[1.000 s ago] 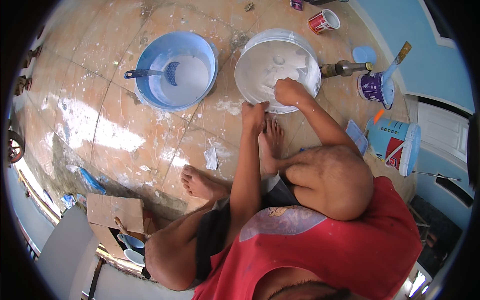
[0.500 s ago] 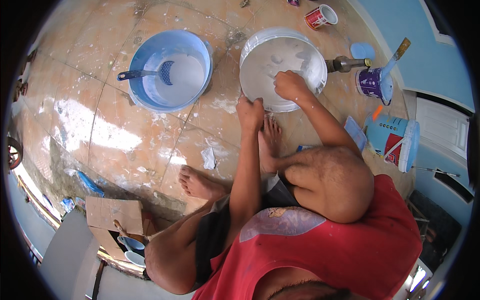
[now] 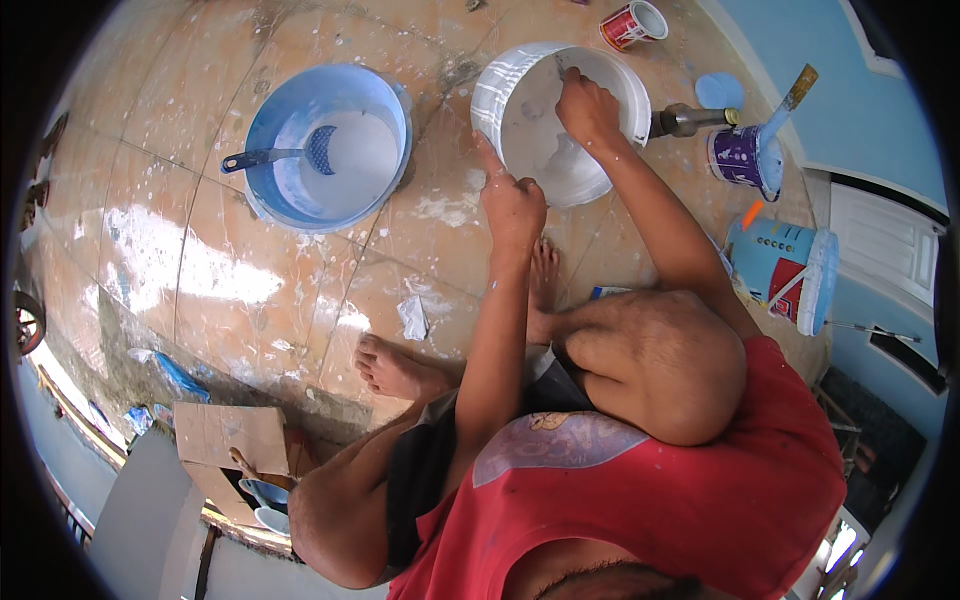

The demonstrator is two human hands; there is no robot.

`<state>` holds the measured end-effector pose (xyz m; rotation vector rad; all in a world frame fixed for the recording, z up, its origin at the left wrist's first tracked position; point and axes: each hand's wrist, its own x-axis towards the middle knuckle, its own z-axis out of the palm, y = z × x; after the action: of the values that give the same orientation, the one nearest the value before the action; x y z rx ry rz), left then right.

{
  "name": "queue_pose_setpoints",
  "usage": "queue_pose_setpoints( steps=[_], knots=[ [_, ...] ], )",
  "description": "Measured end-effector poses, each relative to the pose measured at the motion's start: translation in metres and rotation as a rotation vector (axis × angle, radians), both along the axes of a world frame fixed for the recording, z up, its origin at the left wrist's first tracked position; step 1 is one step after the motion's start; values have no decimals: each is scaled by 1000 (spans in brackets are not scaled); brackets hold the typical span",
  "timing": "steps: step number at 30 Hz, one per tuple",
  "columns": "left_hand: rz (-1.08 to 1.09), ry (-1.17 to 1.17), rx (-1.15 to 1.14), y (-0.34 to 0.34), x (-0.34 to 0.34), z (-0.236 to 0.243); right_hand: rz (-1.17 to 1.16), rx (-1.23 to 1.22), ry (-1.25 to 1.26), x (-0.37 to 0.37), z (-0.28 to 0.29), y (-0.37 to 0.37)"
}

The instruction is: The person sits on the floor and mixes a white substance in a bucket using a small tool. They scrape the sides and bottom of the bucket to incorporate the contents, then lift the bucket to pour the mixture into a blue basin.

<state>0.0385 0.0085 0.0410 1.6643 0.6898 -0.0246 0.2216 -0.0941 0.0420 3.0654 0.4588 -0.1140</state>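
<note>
A white bucket (image 3: 487, 100) stands tilted on the floor in front of me, its inside smeared with whitish-grey paste. My left hand (image 3: 514, 208) grips its near left edge, the index finger stretched along the outer wall. Inside the bucket, toward the far wall, my right hand (image 3: 588, 108) is closed around a thin greyish tool (image 3: 560, 68). Most of that tool is hidden by the fingers. To the left sits a blue basin (image 3: 262, 190) holding whitish liquid. A dark blue slotted spoon (image 3: 262, 159) rests in it, handle over the rim.
Right of the bucket are a dark bottle (image 3: 690, 121), a purple can (image 3: 735, 158) with a brush (image 3: 785, 105), and a light blue pail (image 3: 778, 252). A red-and-white can (image 3: 622, 27) lies beyond. Near my left knee stands a cardboard box (image 3: 230, 438). White spatters mark the tiled floor (image 3: 150, 200).
The bucket has tipped further, its opening now turned more to the right. My right hand has moved toward its far wall. My left hand has shifted slightly right, its index finger now extended.
</note>
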Motion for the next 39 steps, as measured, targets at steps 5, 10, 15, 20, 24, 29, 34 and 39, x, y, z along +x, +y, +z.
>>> queue_pose_setpoints(
  steps=[5, 10, 15, 20, 24, 29, 34, 39],
  knots=[
    [101, -57, -67, -6, -13, -11, 166, -31, -90, 6, -8, 6],
    [77, -45, -85, -11, -9, 1, 93, 20, -24, 17, -33, -7],
    [111, -14, -233, -30, -22, 13, -128, 201, 211, 22, -66, -25],
    [276, -155, -281, -37, -26, 8, -19, 157, 397, -9, -49, -25],
    [334, -172, -305, -42, -33, -39, 73, 123, 497, -74, -21, 23],
    [316, -158, -218, -39, -33, -21, 82, 79, 58, -26, 20, 23],
    [303, -140, -379, -37, -29, -15, 191, -18, -47, 9, -14, 6],
    [276, -163, -163, -37, -23, -16, 283, 5, -85, 4, -18, 7]
  ],
)
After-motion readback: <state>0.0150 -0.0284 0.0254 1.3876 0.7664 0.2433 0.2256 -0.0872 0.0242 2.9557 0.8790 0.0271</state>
